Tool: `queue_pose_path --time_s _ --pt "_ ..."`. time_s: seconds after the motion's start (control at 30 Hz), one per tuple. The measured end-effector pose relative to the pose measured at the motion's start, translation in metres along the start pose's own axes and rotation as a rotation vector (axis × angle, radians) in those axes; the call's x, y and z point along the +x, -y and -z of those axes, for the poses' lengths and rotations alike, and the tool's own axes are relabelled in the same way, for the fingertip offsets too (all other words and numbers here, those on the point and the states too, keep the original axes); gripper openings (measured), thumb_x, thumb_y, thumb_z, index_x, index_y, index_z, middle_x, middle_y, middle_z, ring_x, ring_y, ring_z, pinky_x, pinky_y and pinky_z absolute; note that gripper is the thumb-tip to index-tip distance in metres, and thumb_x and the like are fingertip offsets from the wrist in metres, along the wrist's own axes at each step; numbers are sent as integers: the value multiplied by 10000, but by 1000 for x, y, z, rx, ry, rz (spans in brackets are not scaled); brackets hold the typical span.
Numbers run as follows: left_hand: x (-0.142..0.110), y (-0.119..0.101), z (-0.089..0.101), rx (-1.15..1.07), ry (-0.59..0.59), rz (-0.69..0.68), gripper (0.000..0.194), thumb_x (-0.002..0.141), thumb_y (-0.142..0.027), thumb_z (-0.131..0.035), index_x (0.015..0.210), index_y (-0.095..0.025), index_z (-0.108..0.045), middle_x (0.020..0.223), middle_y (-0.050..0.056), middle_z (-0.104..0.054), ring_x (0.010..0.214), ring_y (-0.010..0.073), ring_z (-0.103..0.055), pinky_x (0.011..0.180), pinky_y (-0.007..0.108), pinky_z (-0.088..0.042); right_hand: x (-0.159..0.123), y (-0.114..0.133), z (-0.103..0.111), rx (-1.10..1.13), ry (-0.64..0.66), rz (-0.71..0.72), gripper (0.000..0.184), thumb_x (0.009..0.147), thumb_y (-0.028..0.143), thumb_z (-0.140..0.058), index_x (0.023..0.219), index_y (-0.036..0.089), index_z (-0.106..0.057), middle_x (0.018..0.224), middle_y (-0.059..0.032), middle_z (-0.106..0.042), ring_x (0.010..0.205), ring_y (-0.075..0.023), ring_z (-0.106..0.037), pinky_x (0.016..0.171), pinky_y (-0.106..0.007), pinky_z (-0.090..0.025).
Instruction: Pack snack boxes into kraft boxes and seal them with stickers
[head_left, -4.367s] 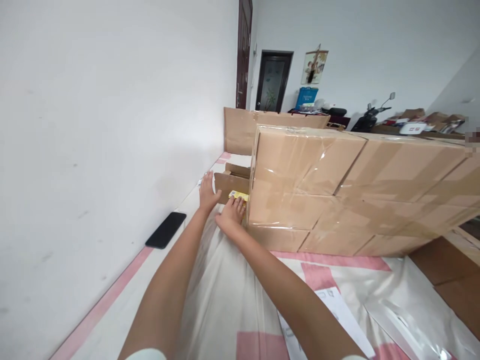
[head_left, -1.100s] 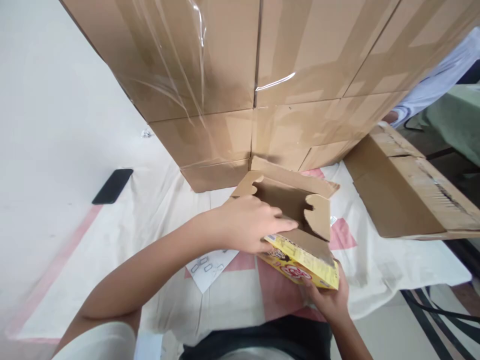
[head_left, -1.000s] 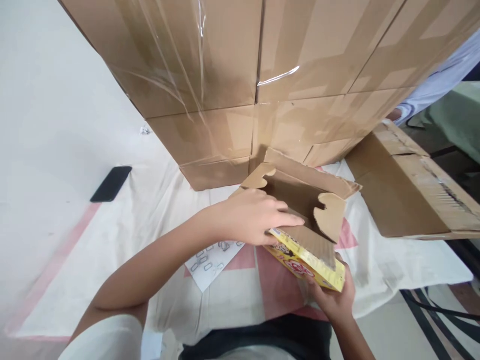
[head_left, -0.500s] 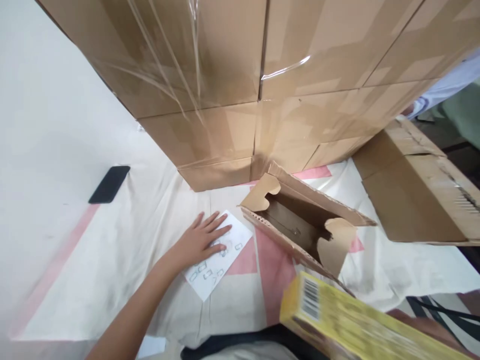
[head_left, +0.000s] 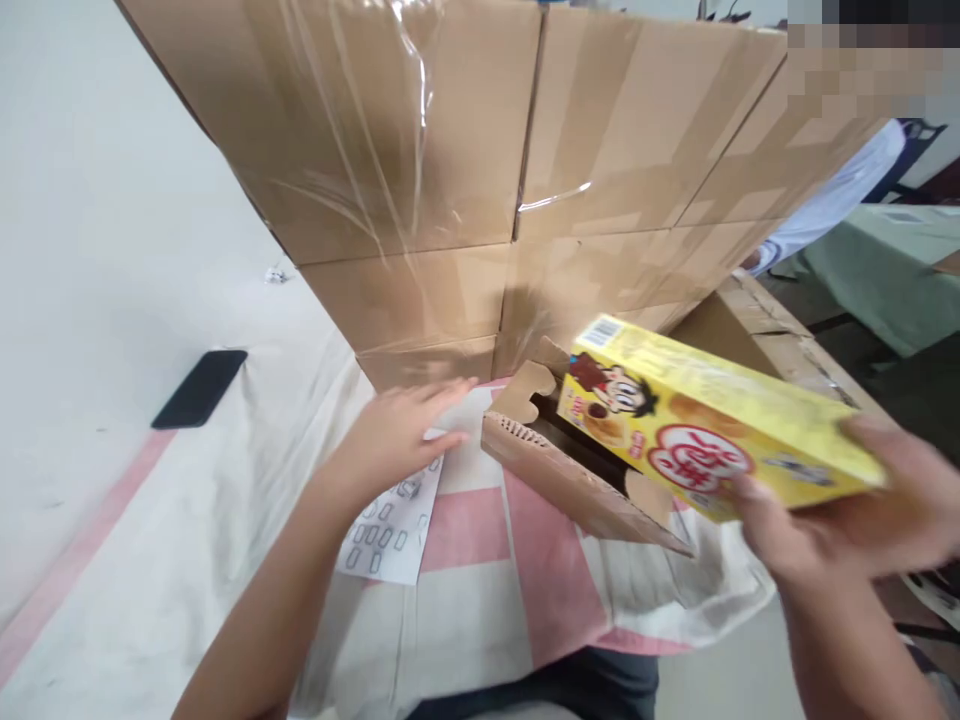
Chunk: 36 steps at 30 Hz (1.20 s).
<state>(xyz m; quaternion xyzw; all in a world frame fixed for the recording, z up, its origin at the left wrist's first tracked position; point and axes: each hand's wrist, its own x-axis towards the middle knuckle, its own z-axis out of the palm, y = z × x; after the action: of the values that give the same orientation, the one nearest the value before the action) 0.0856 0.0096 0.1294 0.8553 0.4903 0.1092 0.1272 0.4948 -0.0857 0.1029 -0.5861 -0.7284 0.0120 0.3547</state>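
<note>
My right hand (head_left: pixel 832 510) grips a yellow snack box (head_left: pixel 705 420) with a cartoon face and red lettering, thumb on the front and fingers at the far end. The box is tilted and hangs over an open cardboard tray (head_left: pixel 570 480), hiding part of it. I cannot tell whether the two touch. My left hand (head_left: pixel 409 425) is just left of the tray, fingers stretched out and nothing held. Partly beneath it lies a white paper sheet (head_left: pixel 386 530) with small drawn rectangles.
Taped cardboard boxes (head_left: pixel 420 130) are stacked like a wall at the back. A black phone (head_left: pixel 199 388) lies at the left on the white and pink cloth (head_left: pixel 465 620). Behind the yellow box is another open carton (head_left: pixel 772 320). A person's sleeve (head_left: pixel 832 200) shows at the right.
My right hand has come into view, bringing the yellow box up from the lower right to above the tray. My left hand has lifted off the paper, which now lies turned.
</note>
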Motion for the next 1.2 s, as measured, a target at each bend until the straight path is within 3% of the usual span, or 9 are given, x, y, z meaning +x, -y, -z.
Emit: queue_pose_path --time_s 0.07,0.13,0.23,0.37,0.47,0.73,0.87,0.97,1.2 --pt "12 -12 -7 -116 -78 -205 578 983 -549 -593 1502 -304 -533 1615 80 -493 1434 305 -526 1128 451 -482 24 14 -10 -86 -209 116 619 868 545 -736 1355 228 -522 1090 -103 -646 985 -320 -684 796 -429 -537" --pt "18 -19 -15 -226 -98 -339 341 1023 -463 -558 1271 -273 -695 1549 70 -568 1390 267 -565 1104 396 -486 40 34 -20 -151 -200 239 510 865 471 -763 1273 237 -566 1037 -77 -669 828 -241 -684 710 -359 -530" --pt "18 -22 -20 -318 -51 -406 298 1067 -353 -480 970 -236 -736 1241 41 -752 1116 202 -706 949 309 -511 52 58 -35 -172 158 292 239 942 393 -685 1088 223 -599 1050 -92 -682 834 -221 -674 714 -336 -515" --pt "13 -19 -15 -325 34 -395 299 1069 -379 -482 960 -235 -721 945 -4 -766 843 149 -694 745 258 -443 58 64 -46 -228 633 238 193 980 309 -618 833 225 -525 917 -54 -657 785 -211 -644 667 -322 -444" --pt "11 -16 -12 -273 49 -398 320 1072 -393 -473 914 -233 -701 846 -21 -733 757 137 -639 694 268 -380 60 64 -50 -268 787 254 159 1001 298 -586 877 222 -522 927 -46 -647 757 -204 -630 663 -320 -412" --pt "0 -17 -12 -301 34 -654 625 1058 -644 -281 815 -218 -668 702 3 -656 645 144 -532 666 331 -345 61 62 -47 -275 754 474 243 1002 448 -596 955 211 -573 871 -78 -688 748 -261 -605 672 -361 -402" --pt "4 -2 -16 -358 -13 -645 830 994 -758 -80 874 -206 -688 726 53 -657 721 200 -555 687 352 -387 61 64 -44 -214 755 604 428 1033 440 -536 1339 149 -604 998 -125 -741 801 -272 -644 736 -393 -469" --pt "10 6 -20 -200 -21 -538 746 1042 -667 -135 917 -209 -711 779 64 -676 782 218 -563 702 355 -387 62 64 -45 -168 766 613 580 1030 409 -548 1559 182 -475 1060 -128 -759 847 -262 -679 788 -397 -504" --pt "7 -21 -23 37 118 -370 428 1052 -499 -401 821 -205 -610 802 29 -711 779 215 -657 626 330 -346 61 57 -43 -157 747 702 568 1022 461 -575 1517 185 -549 1032 -112 -779 830 -246 -677 797 -401 -499"
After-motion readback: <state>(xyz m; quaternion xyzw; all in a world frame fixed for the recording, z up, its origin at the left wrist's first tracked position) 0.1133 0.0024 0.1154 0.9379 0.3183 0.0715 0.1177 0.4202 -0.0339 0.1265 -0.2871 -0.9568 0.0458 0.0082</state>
